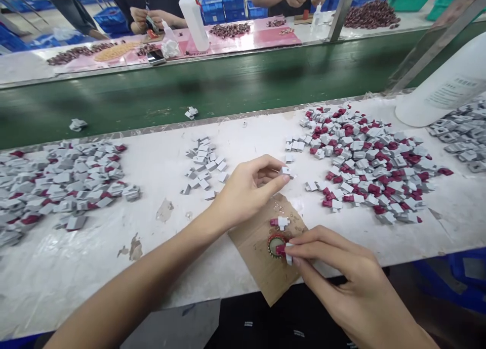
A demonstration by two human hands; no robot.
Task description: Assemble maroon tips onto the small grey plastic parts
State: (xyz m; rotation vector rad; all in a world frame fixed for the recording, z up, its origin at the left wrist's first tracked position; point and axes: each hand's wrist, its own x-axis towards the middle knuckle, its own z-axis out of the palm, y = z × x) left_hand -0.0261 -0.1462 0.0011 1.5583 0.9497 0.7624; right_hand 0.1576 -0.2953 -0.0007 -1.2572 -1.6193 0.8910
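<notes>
Left hand [246, 189]: fingers pinching a small grey plastic clip [286, 170] above the bench [152, 268].
Right hand [341, 273]: fingers pressing a maroon-and-white piece [284, 250] into a round bottle cap [276, 244].
Cardboard [258, 258]: lying flat and brown under the cap.

2 bare forearms in view, no sleeves. left hand [246, 189] and right hand [343, 278] bare: no gloves, rings, watch or wristband. nails short, unpainted. slim fingers.
</notes>
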